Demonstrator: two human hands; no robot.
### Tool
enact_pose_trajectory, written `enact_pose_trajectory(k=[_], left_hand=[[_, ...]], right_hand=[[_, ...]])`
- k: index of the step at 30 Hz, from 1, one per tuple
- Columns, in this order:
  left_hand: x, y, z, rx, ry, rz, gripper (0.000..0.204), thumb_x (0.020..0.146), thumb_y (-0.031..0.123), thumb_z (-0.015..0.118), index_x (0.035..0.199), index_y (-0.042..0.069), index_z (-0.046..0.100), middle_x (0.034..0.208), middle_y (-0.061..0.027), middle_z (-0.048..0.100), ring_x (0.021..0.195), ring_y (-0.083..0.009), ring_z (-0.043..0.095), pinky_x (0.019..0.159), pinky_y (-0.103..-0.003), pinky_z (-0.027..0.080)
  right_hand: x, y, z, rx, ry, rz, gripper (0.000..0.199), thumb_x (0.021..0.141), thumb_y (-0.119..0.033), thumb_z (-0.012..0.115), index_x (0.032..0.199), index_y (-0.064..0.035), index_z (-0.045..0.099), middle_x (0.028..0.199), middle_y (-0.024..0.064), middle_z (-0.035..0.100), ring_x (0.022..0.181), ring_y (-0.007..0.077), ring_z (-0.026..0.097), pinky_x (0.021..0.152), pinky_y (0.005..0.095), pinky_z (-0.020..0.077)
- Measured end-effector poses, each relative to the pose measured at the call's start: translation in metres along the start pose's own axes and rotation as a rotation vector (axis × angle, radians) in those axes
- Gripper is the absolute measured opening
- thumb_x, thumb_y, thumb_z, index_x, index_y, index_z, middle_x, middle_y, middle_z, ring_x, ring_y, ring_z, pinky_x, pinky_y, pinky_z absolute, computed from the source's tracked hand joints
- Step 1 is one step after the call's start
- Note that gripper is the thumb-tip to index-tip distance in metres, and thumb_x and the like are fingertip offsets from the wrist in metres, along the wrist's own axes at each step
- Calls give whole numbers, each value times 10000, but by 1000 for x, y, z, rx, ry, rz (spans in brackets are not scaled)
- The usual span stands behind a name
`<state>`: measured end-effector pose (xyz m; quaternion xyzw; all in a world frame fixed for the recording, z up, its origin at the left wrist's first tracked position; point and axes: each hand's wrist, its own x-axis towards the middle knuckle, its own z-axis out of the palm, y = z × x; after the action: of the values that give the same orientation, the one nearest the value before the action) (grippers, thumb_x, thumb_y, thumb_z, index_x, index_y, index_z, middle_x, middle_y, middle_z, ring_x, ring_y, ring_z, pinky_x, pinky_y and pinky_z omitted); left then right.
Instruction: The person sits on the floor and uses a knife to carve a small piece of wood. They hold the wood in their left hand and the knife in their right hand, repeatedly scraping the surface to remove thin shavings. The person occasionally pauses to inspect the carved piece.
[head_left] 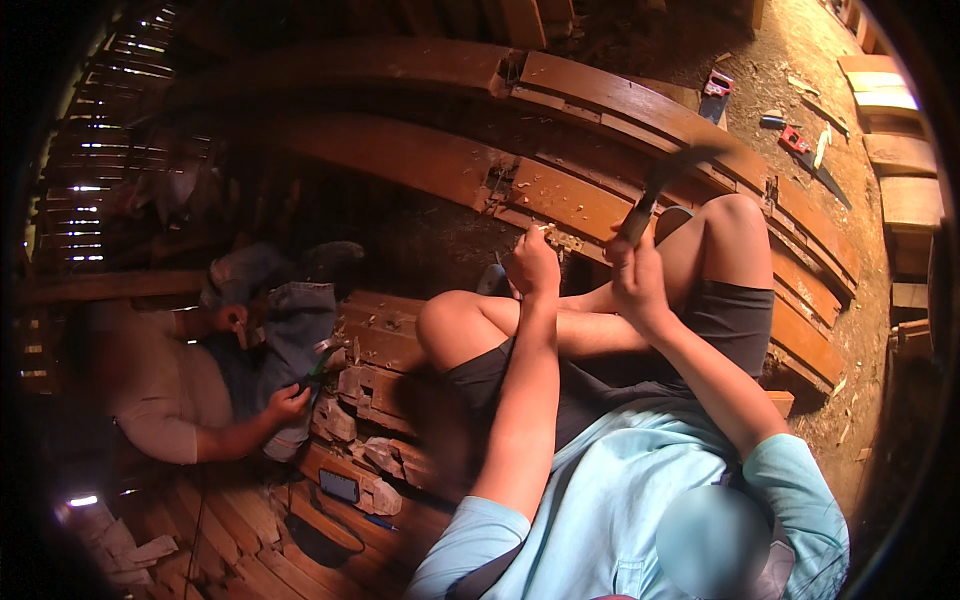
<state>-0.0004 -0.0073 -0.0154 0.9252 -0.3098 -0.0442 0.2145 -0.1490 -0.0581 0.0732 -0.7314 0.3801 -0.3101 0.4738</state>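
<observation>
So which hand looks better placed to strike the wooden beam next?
Probably the right hand: it grips a dark, blurred hammer-like tool, while the left hand is closed near the wooden beam.

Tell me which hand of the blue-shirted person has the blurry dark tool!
The right hand: it grips the dark, hammer-like tool. The left hand is closed near the wooden beam; what it holds is unclear.

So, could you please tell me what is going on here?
The seated person's right hand holds up what looks like a dark hammer. The left hand is closed beside a notched wooden beam; whatever it may grip is unclear. Wood chips lie on the beam. To the left, a co-worker's hand holds a green-handled tool.
</observation>
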Motion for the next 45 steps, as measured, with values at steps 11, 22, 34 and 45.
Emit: enact_pose_trajectory(k=[11, 22, 34, 45], left_hand=[[0, -4, -4, 45, -62, -27, 136, 886, 143, 522, 860, 89, 643, 849, -128, 677, 803, -353, 652, 647, -461, 517], [1, 2, -7, 74, -129, -102, 149, 879, 149, 508, 889, 81, 641, 878, -145, 672, 837, -353, 653, 685, -461, 526], [-1, -23, 23, -86, -129, -230, 271, 926, 273, 453, 938, 71, 633, 858, -191, 662, 862, -359, 656, 670, -503, 525], [11, -18, 42, -494, -45, -309, 284, 826, 250, 586, 775, -24, 639, 734, -261, 631, 702, -404, 650, 600, -475, 502]], right_hand=[[-11, 40, 9, -710, -653, 353, 483, 908, -440, 471, 911, 5, 658, 880, 234, 665, 849, 383, 653, 748, 479, 515], [7, 74, 1, -138, -890, 662, 544, 953, -515, 399, 867, -26, 620, 675, 89, 621, 622, 220, 604, 608, 369, 477], [-31, 62, 28, -761, -572, 56, 454, 874, -439, 545, 797, 6, 597, 765, 246, 635, 755, 433, 626, 668, 514, 491], [-31, 67, 19, -809, -498, -35, 460, 886, -415, 529, 798, 29, 608, 771, 275, 625, 741, 441, 625, 649, 518, 494]])
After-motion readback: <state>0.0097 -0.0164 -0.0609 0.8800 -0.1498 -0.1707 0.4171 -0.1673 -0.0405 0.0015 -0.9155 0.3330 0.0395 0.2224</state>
